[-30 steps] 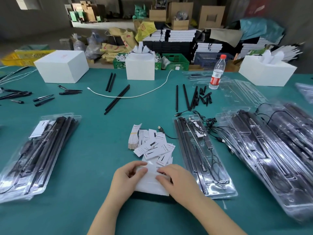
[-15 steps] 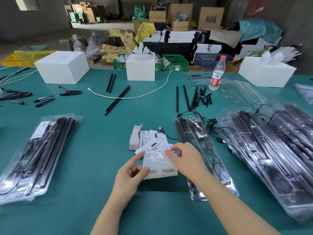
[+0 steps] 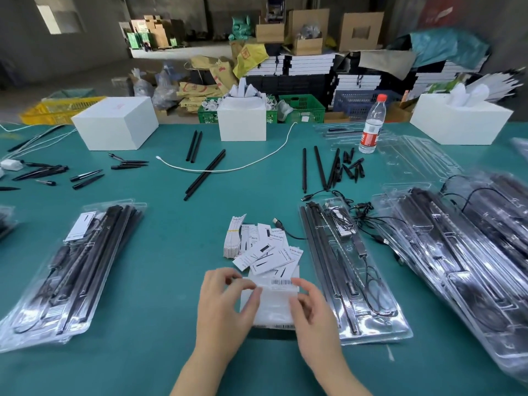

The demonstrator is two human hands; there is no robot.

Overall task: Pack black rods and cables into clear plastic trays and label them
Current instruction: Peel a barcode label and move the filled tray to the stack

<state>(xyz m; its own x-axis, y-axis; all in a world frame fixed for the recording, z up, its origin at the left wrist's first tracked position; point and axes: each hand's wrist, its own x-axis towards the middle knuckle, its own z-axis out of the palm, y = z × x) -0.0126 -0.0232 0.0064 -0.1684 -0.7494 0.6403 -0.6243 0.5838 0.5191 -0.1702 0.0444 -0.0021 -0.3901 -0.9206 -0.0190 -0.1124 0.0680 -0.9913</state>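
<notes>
A white barcode label sheet point(image 3: 274, 305) lies on the green table in front of me. My left hand point(image 3: 225, 307) pinches its left edge with thumb and fingers. My right hand point(image 3: 311, 310) pinches its right edge near the barcode strip. Just beyond lies a heap of small printed paper cards point(image 3: 265, 250). To the right sits a clear plastic tray point(image 3: 380, 330) packed with black rods and a coiled cable. A stack of filled trays point(image 3: 71, 270) with a white label lies at the left.
More filled trays point(image 3: 471, 252) are piled at the right. Loose black rods point(image 3: 204, 175), spikes point(image 3: 353, 167) and black cables point(image 3: 368, 215) lie mid-table. Three white boxes point(image 3: 114, 122), a water bottle point(image 3: 373, 125) and empty clear trays point(image 3: 414, 158) stand at the back.
Both hands lifted the label sheet toward the card heap half a second ago, then brought it back down toward me; now each hand pinches one side of it.
</notes>
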